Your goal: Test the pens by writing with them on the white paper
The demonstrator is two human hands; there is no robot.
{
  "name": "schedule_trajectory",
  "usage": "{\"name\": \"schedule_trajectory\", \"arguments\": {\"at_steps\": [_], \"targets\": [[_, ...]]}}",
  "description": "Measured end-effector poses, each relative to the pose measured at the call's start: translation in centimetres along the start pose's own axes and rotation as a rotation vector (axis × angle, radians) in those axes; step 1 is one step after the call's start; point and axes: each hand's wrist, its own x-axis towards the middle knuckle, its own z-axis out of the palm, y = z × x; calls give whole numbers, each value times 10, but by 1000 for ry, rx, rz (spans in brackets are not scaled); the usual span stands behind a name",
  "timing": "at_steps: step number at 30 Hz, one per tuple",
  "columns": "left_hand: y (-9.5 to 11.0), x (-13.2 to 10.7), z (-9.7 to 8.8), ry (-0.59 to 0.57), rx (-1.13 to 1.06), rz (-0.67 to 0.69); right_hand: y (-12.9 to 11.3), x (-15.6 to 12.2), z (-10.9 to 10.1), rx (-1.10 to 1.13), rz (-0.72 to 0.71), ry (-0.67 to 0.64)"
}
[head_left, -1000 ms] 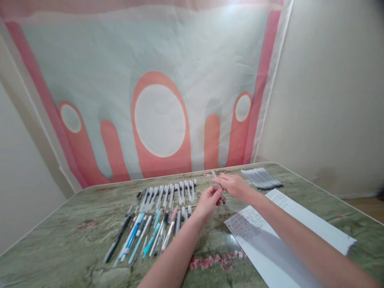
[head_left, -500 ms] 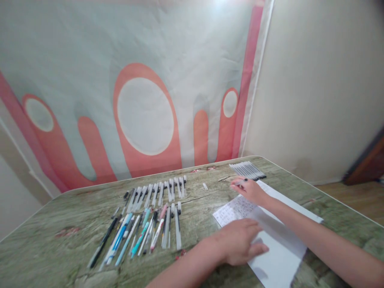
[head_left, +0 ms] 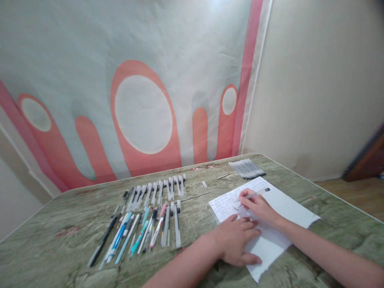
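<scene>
A white sheet of paper (head_left: pixel 285 204) with rows of small handwriting on its upper left part lies at the right of the table. My right hand (head_left: pixel 259 207) rests over the writing, its fingers closed around a clear pen (head_left: pixel 255 194) with a dark end. The pen leans with its dark end up to the right; its tip is too small to make out. Flat on the paper's lower left edge lies my left hand (head_left: pixel 237 242), fingers spread, holding nothing. A small whitish pen cap (head_left: pixel 204 184) lies on the table beyond the sheet.
At the back right several clear pens with dark ends (head_left: pixel 247 169) lie side by side. Left of the hands, capped clear pens (head_left: pixel 156 192) form a row, and mixed coloured pens (head_left: pixel 138 236) lie in front. The wood-patterned table (head_left: pixel 60 256) ends at a printed cloth backdrop (head_left: pixel 144 116).
My right hand has come back toward me with the pen, from the paper's far edge onto the writing. My left hand has flattened onto the paper. The sheet has turned and shifted slightly.
</scene>
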Motion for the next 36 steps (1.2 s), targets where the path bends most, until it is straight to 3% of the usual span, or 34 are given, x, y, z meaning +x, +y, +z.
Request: {"name": "schedule_trajectory", "arguments": {"at_steps": [6, 12, 15, 36], "targets": [[-1, 1, -6, 12, -94, -84, 6, 1, 0, 6, -19, 4], [-4, 5, -9, -192, 130, -53, 6, 1, -3, -152, -70, -7], [-5, 5, -11, -231, 212, -51, 4, 1, -4, -177, -98, -11], [-8, 5, -10, -227, 247, -43, 4, 1, -8, -395, -160, -7]]}}
